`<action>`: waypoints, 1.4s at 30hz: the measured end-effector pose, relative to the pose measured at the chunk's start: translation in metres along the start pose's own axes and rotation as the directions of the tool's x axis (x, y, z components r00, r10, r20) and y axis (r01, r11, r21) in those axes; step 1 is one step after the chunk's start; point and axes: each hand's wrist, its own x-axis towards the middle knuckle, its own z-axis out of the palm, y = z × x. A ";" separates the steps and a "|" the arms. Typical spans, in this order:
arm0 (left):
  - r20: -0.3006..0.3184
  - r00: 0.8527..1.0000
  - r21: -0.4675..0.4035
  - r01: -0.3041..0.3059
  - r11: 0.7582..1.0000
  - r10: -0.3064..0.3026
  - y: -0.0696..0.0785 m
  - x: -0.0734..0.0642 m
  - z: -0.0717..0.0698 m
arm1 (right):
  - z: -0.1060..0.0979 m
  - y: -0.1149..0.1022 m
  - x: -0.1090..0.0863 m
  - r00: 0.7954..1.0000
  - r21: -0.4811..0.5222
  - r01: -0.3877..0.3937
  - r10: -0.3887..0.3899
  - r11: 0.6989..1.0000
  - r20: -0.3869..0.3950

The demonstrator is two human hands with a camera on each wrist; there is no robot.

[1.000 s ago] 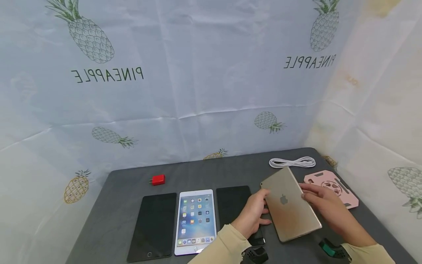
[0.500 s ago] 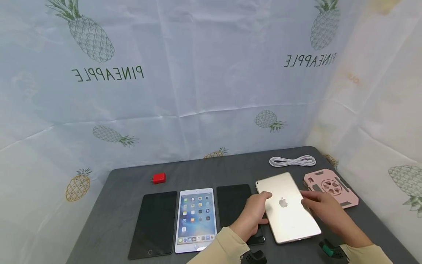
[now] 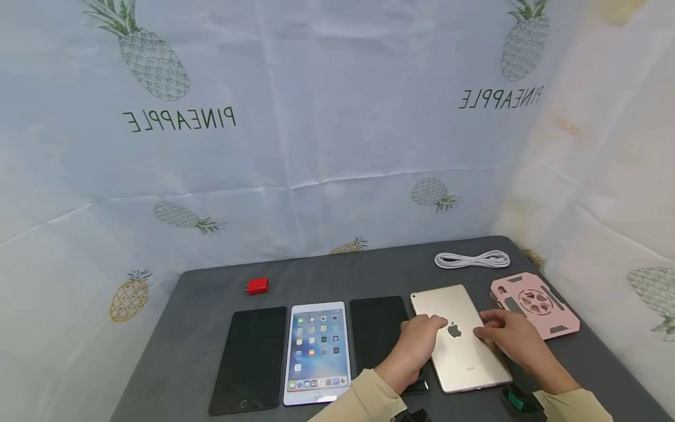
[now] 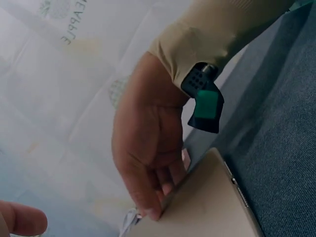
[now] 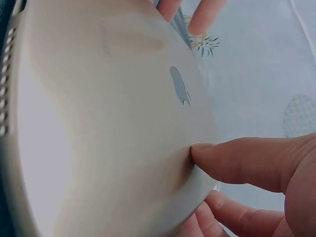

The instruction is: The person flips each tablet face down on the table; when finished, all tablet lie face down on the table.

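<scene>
A gold tablet (image 3: 466,349) lies back side up at the right of the desk, its apple logo showing. My right hand (image 3: 514,337) pinches its right edge. The thumb is on the back and the fingers curl under the edge, as the right wrist view shows. My left hand (image 3: 413,349) is at the tablet's left side. Its thumb (image 4: 27,219) is stretched out above the tablet's back, apart from it in the left wrist view. The other left fingers are mostly hidden in the head view. Below the left hand, a black tablet (image 3: 377,328) is partly covered.
A white tablet (image 3: 317,351) with a lit home screen and another black tablet (image 3: 250,357) lie to the left. A red charger plug (image 3: 258,286) is behind them. A coiled white cable (image 3: 471,259) and a pink case (image 3: 535,305) lie at the right. Patterned curtain surrounds the desk.
The gold tablet has been lowered from a tilted position to lie flatter beside the black tablet. Both hands moved down with it, and the left thumb has shifted rightward over its back.
</scene>
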 end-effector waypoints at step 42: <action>-0.050 0.993 0.220 -0.094 0.971 0.107 0.005 -0.021 -0.044 | 0.026 -0.068 -0.005 0.975 -0.132 0.209 -0.217 0.969 -0.044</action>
